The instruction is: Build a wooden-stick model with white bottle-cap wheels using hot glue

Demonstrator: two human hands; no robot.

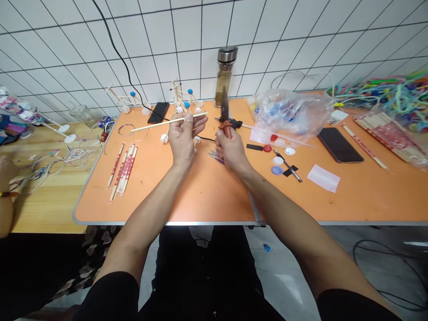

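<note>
My left hand [182, 140] pinches a pale wooden chopstick [157, 123] between thumb and fingers, the stick lying nearly level over the table. In my right hand [230, 147] is a knife [225, 104], its reddish-brown handle in my fist and its dark blade pointing up. Knife and chopstick are apart. Just behind the right fist lies a black tool that looks like a glue gun [236, 123], partly hidden, with a long translucent stick behind it. Scissors [216, 156] lie between my hands, their handles hidden. Small stick models with blue and white caps [190, 92] stand behind my left hand.
Wrapped chopsticks [125, 169] lie at the left. A bottle [223, 80] stands by the wall. Rightward are a plastic bag [290, 111], bottle caps [277, 170], a craft pen-knife [292, 170], a phone [340, 145] and a chopstick pack [389, 133]. Another person's arm [6, 196] shows far left.
</note>
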